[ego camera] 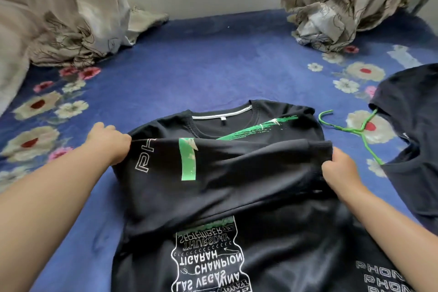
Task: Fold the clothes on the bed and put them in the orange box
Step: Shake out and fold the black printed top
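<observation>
Looking down, we see the bed (213, 66) first, filling most of the view w/ a blue cover, flowers printed along left & right edges. Beige curtains (66, 19) bunch onto the far left corner of the bed, a second bunch at far right, pale wall between them.

Next biggest: black shirt (237, 185), centre-near, lying on the bed, collar pointing away from us. Green stripe print + white lettering on it, text block at the near end reads upside down to us. A sleeve is folded across the chest, cuff ending at the right side. The near part of the shirt runs off the bottom of frame.

A dark garment (412, 140) sits at right edge of the bed, partly out of frame, apart from the shirt. Green hanger (350, 129) lies on the cover between shirt & dark garment, its far arm going under/into that garment.

Hands: left hand (109, 142) grips the shirt's left edge at the fold, fingers curled round the fabric, knuckles up. Right hand (341, 168) pinches the sleeve cuff end at the right side, thumb on top, fingers tucked under cloth so we can't see them all. Both forearms bare, coming in from the bottom corners. Fabric between the hands looks pulled fairly taut.
</observation>
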A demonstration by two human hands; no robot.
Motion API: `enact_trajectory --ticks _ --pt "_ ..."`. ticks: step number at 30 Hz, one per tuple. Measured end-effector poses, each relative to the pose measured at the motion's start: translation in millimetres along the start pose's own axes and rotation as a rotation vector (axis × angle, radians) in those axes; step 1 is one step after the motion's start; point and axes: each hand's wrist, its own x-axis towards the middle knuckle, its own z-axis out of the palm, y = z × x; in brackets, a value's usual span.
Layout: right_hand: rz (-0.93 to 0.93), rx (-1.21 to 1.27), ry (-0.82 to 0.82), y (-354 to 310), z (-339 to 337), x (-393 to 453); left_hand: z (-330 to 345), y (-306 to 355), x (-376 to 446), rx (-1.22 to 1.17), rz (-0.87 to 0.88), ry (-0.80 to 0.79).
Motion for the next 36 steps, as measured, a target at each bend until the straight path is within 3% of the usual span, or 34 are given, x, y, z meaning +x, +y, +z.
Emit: enact_trajectory --ticks 3,6,8,10,12,14,15,18,23,26,31,33,36 --pt "-0.093 -0.102 0.059 -8 10 11 9 4 9 0.029 -0.189 0.059" --pt "-0.062 -0.09 0.173 -4 13 31 20 30 12 -0.263 -0.386 0.238" --pt "0.059 -0.043 0.217 2 15 36 32 58 9 -0.579 -0.317 0.45" --pt "0.018 -0.087 0.181 10 24 36 38 90 2 -0.707 -0.073 0.584" --pt "-0.049 -0.109 0.104 7 36 35 40 118 -5 -0.73 0.051 0.477" --pt "0.0 -0.135 0.017 5 50 39 49 139 -7 -0.707 0.01 0.267" --pt "0.045 -0.162 -0.007 3 54 43 56 145 -5 -0.671 -0.009 0.238" --pt "0.114 -0.219 0.024 3 58 54 64 152 -2 -0.639 -0.026 0.261" --pt "-0.07 -0.189 0.066 11 53 48 70 156 -1 -0.647 -0.008 0.309" --pt "-0.08 -0.148 0.118 15 44 47 72 157 -1 -0.648 0.023 0.319" --pt "0.025 -0.053 -0.031 16 54 54 75 158 3 -0.659 0.022 0.345" --pt "-0.05 0.086 -0.011 12 54 55 76 158 4 -0.663 0.028 0.342" --pt "-0.258 0.087 0.075 7 35 59 72 156 3 -0.653 0.025 0.324"
